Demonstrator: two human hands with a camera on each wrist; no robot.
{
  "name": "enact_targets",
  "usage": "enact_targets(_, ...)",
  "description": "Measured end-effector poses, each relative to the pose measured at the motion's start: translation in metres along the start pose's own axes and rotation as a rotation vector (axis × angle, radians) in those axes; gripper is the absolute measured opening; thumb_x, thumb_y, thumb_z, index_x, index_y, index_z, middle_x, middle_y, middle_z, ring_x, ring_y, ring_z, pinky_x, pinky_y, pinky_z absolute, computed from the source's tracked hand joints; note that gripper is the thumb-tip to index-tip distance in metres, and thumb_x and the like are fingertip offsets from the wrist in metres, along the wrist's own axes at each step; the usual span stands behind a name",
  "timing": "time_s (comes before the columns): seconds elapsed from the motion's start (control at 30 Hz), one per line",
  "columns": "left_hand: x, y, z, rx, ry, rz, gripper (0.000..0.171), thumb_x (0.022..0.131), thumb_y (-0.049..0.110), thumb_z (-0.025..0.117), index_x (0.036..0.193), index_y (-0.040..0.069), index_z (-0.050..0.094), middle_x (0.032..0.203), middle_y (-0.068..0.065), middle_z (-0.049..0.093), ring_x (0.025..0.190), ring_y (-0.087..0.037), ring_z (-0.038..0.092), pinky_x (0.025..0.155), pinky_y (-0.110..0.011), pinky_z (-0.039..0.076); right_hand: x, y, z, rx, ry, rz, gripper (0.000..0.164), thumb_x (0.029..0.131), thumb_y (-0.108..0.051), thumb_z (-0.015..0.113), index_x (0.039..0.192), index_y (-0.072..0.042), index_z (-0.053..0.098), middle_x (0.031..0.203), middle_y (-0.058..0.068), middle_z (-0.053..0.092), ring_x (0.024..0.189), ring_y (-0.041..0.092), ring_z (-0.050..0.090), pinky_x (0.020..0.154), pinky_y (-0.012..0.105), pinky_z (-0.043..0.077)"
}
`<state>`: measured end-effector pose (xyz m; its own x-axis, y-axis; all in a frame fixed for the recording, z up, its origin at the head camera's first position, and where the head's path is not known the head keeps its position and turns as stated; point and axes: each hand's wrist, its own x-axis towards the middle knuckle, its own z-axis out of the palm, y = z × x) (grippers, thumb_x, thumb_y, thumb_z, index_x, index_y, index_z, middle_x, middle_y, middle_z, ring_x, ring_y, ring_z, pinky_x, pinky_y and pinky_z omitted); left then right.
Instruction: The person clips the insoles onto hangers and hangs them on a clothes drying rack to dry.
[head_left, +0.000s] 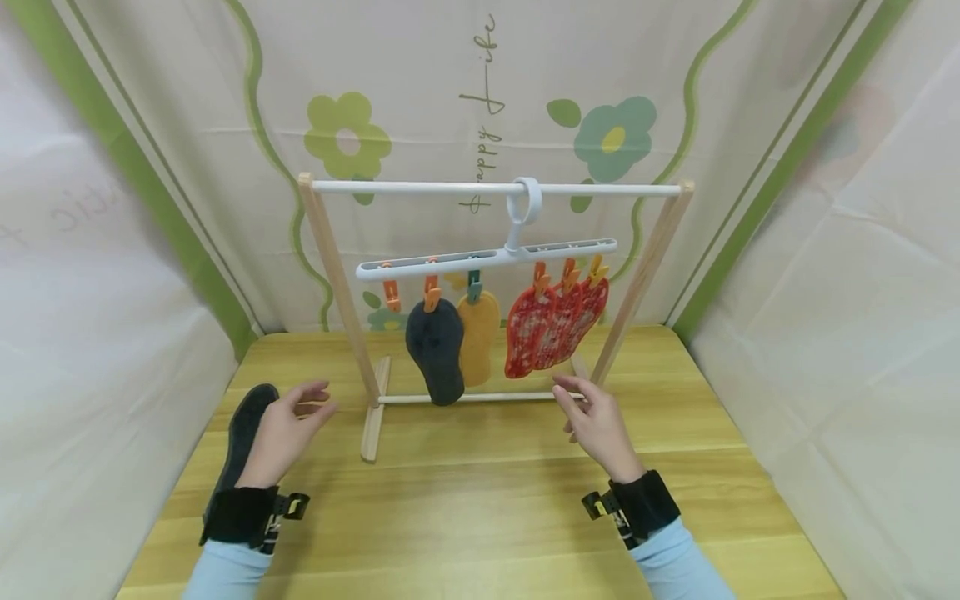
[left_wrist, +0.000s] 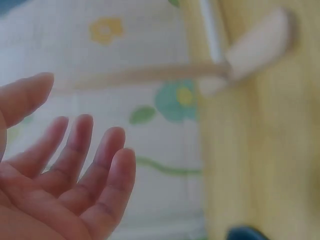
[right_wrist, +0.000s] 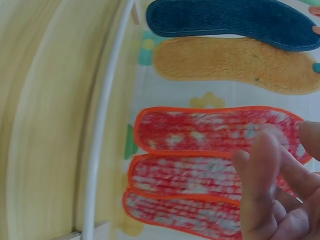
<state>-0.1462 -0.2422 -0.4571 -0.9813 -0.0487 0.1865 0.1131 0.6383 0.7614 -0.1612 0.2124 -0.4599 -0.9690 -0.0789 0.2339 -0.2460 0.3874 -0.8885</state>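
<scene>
My left hand [head_left: 283, 429] is held over the left side of the table, its fingers loosely spread and nothing in them. Partly hidden behind that hand and wrist lies a dark insole [head_left: 245, 429]. My right hand [head_left: 596, 421], fingers loosely bent and holding nothing, hovers just below three red patterned insoles [head_left: 531, 327]. These hang from clips on a white clip hanger [head_left: 431, 267]. A dark blue insole [head_left: 437, 346] and a yellow insole [head_left: 480, 333] hang on its left half. At the hanger's left end, an orange clip [head_left: 392, 294] dangles with nothing in it.
The hanger's hook [head_left: 527, 202] loops over the white top bar [head_left: 420, 188] of a wooden drying rack [head_left: 337, 287]. A lower white bar [head_left: 510, 397] joins its feet near the table [head_left: 465, 517]. Printed fabric walls [head_left: 435, 100] enclose the back and both sides.
</scene>
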Motion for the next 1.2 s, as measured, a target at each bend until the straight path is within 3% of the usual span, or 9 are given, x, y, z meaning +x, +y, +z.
enact_targets(0.07,-0.002,-0.012,-0.008,0.032,0.016,-0.015,0.054,0.099,0.038,0.061,0.14,0.004,0.053,0.123,-0.02,0.061,0.112,-0.037,0.059,0.087,-0.05,0.051,-0.002,0.004,0.001,-0.009,0.005,0.022,0.04,0.1,-0.039,0.058,0.129,-0.012,0.063,0.112,0.014,0.067,0.069,0.026,0.066,0.051,0.034,0.055)
enact_targets(0.17,-0.003,-0.028,-0.019,0.067,0.043,-0.03,0.052,0.1,0.037,0.06,0.139,0.003,0.054,0.121,-0.02,0.062,0.108,-0.036,0.059,0.082,-0.039,0.052,-0.006,0.011,0.002,-0.028,0.01,0.051,0.041,0.1,-0.039,0.058,0.131,-0.011,0.062,0.116,0.016,0.067,0.082,0.03,0.069,0.056,0.032,0.056)
enact_targets(0.3,-0.001,-0.049,-0.031,0.079,0.066,-0.045,0.048,0.1,0.031,0.061,0.135,-0.002,0.055,0.116,-0.022,0.064,0.103,-0.035,0.06,0.072,-0.017,0.047,-0.01,0.018,0.003,-0.042,0.017,0.068,0.042,0.101,-0.038,0.058,0.132,-0.01,0.061,0.117,0.017,0.066,0.086,0.033,0.069,0.059,0.036,0.058)
enact_targets(0.43,0.005,-0.071,-0.043,0.084,0.058,-0.094,0.052,0.1,0.032,0.061,0.134,-0.007,0.054,0.116,-0.026,0.062,0.104,-0.039,0.06,0.068,-0.011,0.044,-0.013,0.025,0.004,-0.052,0.029,0.063,0.041,0.101,-0.036,0.057,0.131,-0.008,0.062,0.117,0.018,0.066,0.086,0.032,0.069,0.062,0.043,0.058)
enact_targets(0.53,0.013,-0.088,-0.052,0.112,0.04,-0.143,0.056,0.101,0.035,0.058,0.134,-0.009,0.051,0.117,-0.029,0.061,0.106,-0.042,0.059,0.071,-0.019,0.049,-0.016,0.029,0.005,-0.075,0.04,0.065,0.041,0.101,-0.036,0.057,0.13,-0.007,0.062,0.117,0.018,0.066,0.086,0.028,0.069,0.063,0.041,0.059)
enact_targets(0.63,0.021,-0.104,-0.059,0.129,0.013,-0.195,0.059,0.101,0.036,0.056,0.136,-0.011,0.048,0.119,-0.032,0.058,0.109,-0.046,0.055,0.08,-0.038,0.052,-0.018,0.034,0.006,-0.13,0.057,0.071,0.039,0.101,-0.035,0.057,0.128,-0.008,0.064,0.118,0.017,0.066,0.09,0.026,0.07,0.066,0.037,0.058)
enact_targets(0.77,0.032,-0.12,-0.065,0.146,-0.015,-0.251,0.059,0.101,0.034,0.057,0.135,-0.012,0.046,0.123,-0.036,0.053,0.114,-0.051,0.048,0.09,-0.058,0.044,-0.02,0.041,0.007,-0.207,0.082,0.085,0.035,0.101,-0.034,0.058,0.124,-0.008,0.066,0.118,0.014,0.067,0.097,0.029,0.069,0.075,0.04,0.057)
enact_targets(0.97,0.05,-0.14,-0.072,0.215,-0.037,-0.281,0.06,0.098,0.027,0.061,0.133,-0.018,0.043,0.125,-0.043,0.047,0.113,-0.055,0.046,0.093,-0.061,0.041,-0.025,0.046,0.01,-0.23,0.084,0.099,0.037,0.102,-0.033,0.058,0.125,-0.005,0.065,0.126,0.017,0.063,0.106,0.032,0.065,0.09,0.046,0.053)
enact_targets(1.2,0.072,-0.163,-0.079,0.246,-0.083,-0.321,0.067,0.094,0.028,0.065,0.134,-0.02,0.04,0.124,-0.044,0.048,0.107,-0.054,0.051,0.089,-0.059,0.045,-0.032,0.049,0.013,-0.255,0.105,0.083,0.036,0.101,-0.028,0.06,0.125,-0.001,0.065,0.126,0.019,0.063,0.105,0.032,0.066,0.088,0.045,0.054)
